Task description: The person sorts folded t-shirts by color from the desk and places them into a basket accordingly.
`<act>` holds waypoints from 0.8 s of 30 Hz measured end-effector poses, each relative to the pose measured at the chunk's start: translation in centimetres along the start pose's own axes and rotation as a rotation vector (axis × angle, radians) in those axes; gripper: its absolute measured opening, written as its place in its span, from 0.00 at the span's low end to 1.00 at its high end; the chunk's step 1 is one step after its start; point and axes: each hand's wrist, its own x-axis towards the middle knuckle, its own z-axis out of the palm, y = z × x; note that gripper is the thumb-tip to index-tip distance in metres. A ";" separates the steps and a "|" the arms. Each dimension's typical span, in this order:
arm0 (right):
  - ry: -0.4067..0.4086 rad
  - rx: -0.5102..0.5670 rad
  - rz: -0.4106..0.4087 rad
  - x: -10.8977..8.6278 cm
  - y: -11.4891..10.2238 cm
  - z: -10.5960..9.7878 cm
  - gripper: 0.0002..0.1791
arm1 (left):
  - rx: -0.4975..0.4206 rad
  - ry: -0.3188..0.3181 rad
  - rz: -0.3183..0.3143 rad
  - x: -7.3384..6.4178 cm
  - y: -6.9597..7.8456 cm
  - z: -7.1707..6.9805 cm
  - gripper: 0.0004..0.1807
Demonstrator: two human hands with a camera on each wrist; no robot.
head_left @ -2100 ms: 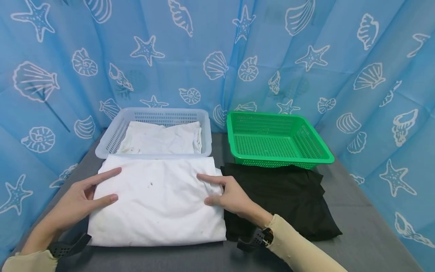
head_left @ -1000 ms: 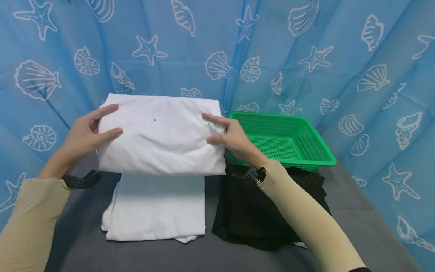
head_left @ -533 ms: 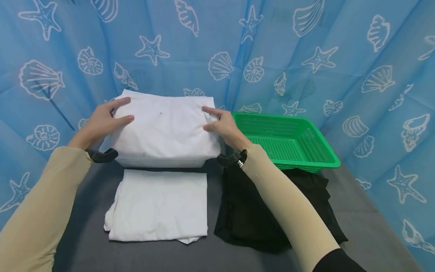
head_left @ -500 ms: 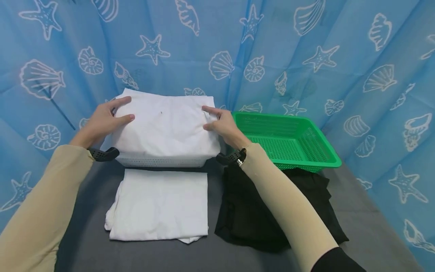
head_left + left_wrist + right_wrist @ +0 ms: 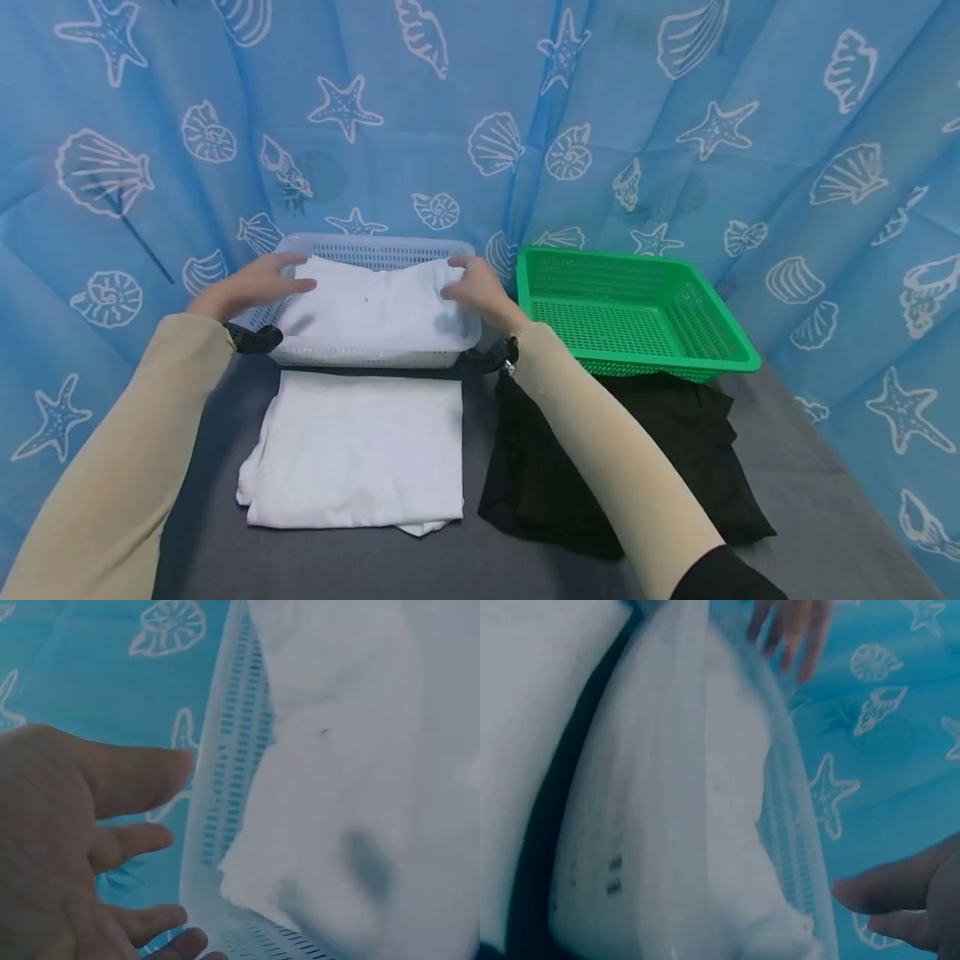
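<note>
With the digits of left hand (image 5: 258, 282) and right hand (image 5: 482, 290) apart, the white cloth (image 5: 367, 304) is best levelled inside the pale basket (image 5: 363, 357), far left.

White cloth (image 5: 375, 308): folded, lightly creased, marked by a small dark speck; lies inside the basket (image 5: 375, 357), its far edge dipping near the middle. Basket: pale, translucent, rectangular, with slotted walls; stands upright on the grey tabletop (image 5: 360, 571).
</note>
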 end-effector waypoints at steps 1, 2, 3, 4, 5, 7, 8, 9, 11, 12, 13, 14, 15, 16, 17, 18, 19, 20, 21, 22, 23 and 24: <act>0.020 0.006 0.000 -0.5 -0.1 0.0 0.31 | 0.021 -0.003 0.008 -0.3 0.1 0.4 0.42; 0.049 0.011 0.001 -1.0 -0.1 0.0 0.29 | 0.044 0.010 0.019 -0.7 0.1 0.7 0.41; 0.080 0.030 0.011 -1.5 -0.1 0.0 0.27 | 0.052 0.038 0.029 -1.2 0.3 1.1 0.39; 0.110 0.044 0.020 -2.2 0.0 0.0 0.25 | 0.056 0.080 0.057 -1.8 0.4 1.5 0.36; 0.140 0.070 0.033 -2.9 0.0 0.0 0.24 | 0.048 0.126 0.089 -2.5 0.6 1.9 0.34; 0.184 0.139 0.064 -4.5 -0.1 0.0 0.22 | 0.008 0.214 0.135 -4.2 1.1 2.7 0.30; 0.201 0.169 0.078 -5.3 -0.1 0.1 0.21 | -0.020 0.255 0.154 -5.1 1.2 3.1 0.28; 0.209 0.202 0.092 -6.1 -0.2 0.1 0.20 | -0.047 0.291 0.167 -6.1 1.4 3.6 0.26; 0.212 0.244 0.107 -7.6 -0.3 0.3 0.19 | -0.103 0.347 0.177 -8.0 1.4 4.4 0.25; 0.207 0.264 0.113 -8.3 -0.3 0.4 0.19 | -0.123 0.365 0.169 -8.9 1.4 4.8 0.24; 0.204 0.270 0.113 -9.0 -0.2 0.5 0.18 | -0.142 0.376 0.176 -9.5 1.1 5.2 0.24; 0.195 0.276 0.113 -9.6 -0.2 0.5 0.18 | -0.156 0.373 0.172 -10.1 0.9 5.6 0.24; 0.183 0.286 0.111 -10.1 -0.1 0.5 0.18 | -0.169 0.359 0.173 -10.7 0.7 6.0 0.24; 0.170 0.293 0.108 -10.6 0.0 0.6 0.18 | -0.179 0.336 0.180 -11.1 0.4 6.4 0.23; 0.156 0.303 0.104 -11.1 0.2 0.6 0.18 | -0.189 0.302 0.187 -11.6 0.0 6.8 0.23; 0.142 0.308 0.100 -11.5 0.4 0.6 0.17 | -0.198 0.263 0.195 -11.9 -0.3 7.2 0.23; 0.129 0.310 0.096 -12.0 0.5 0.6 0.18 | -0.208 0.224 0.207 -12.3 -0.7 7.6 0.23; 0.117 0.314 0.089 -12.4 0.6 0.6 0.18 | -0.214 0.187 0.211 -12.6 -1.0 7.9 0.23; 0.106 0.317 0.085 -12.7 0.8 0.5 0.18 | -0.221 0.157 0.215 -12.9 -1.4 8.3 0.23; 0.095 0.325 0.080 -13.0 1.0 0.5 0.18 | -0.229 0.133 0.217 -13.1 -1.7 8.6 0.23; 0.085 0.336 0.072 -13.4 1.1 0.5 0.18 | -0.234 0.115 0.216 -13.4 -2.0 8.9 0.24; 0.076 0.344 0.070 -13.6 1.4 0.5 0.19 | -0.236 0.106 0.210 -13.6 -2.3 9.2 0.24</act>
